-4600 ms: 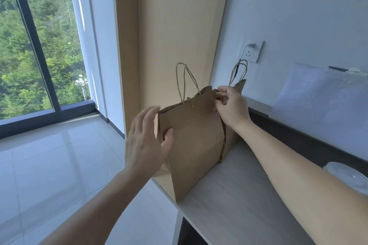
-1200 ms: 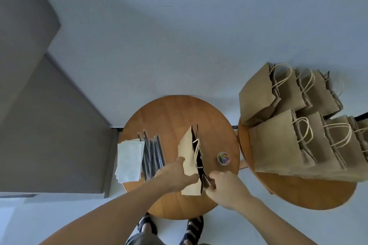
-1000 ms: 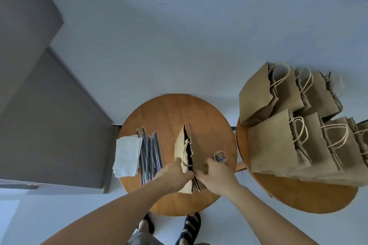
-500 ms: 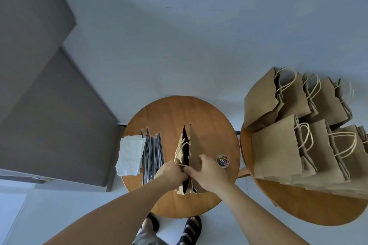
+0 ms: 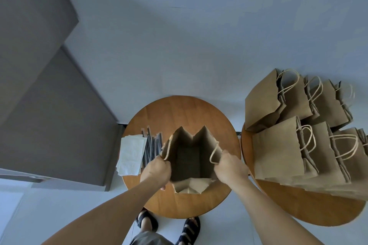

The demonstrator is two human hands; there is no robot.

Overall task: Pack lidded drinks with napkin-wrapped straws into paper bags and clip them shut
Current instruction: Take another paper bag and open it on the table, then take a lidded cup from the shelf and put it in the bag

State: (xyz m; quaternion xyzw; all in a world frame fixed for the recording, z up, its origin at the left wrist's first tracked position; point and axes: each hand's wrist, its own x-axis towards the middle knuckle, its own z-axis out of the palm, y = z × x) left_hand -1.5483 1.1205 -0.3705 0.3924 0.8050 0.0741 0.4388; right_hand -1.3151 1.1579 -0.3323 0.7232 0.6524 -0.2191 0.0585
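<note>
L hand (image 5: pixel 157 169) grips the left rim of the paper bag (image 5: pixel 189 157), fingers curled over the edge by a twine handle. R hand (image 5: pixel 231 167) grips the right rim likewise. Bag is upright w/ its mouth spread wide, at the centre-front of the round table (image 5: pixel 179 109). On the table's left side are dark straws (image 5: pixel 152 145) next to the bag, then white napkins (image 5: pixel 132 153) overhanging the edge. Right of the table is a 2nd table (image 5: pixel 298 211) w/ a cluster of handled bags (image 5: pixel 278 151). Under the table's near edge: sandals (image 5: pixel 190 226).
</note>
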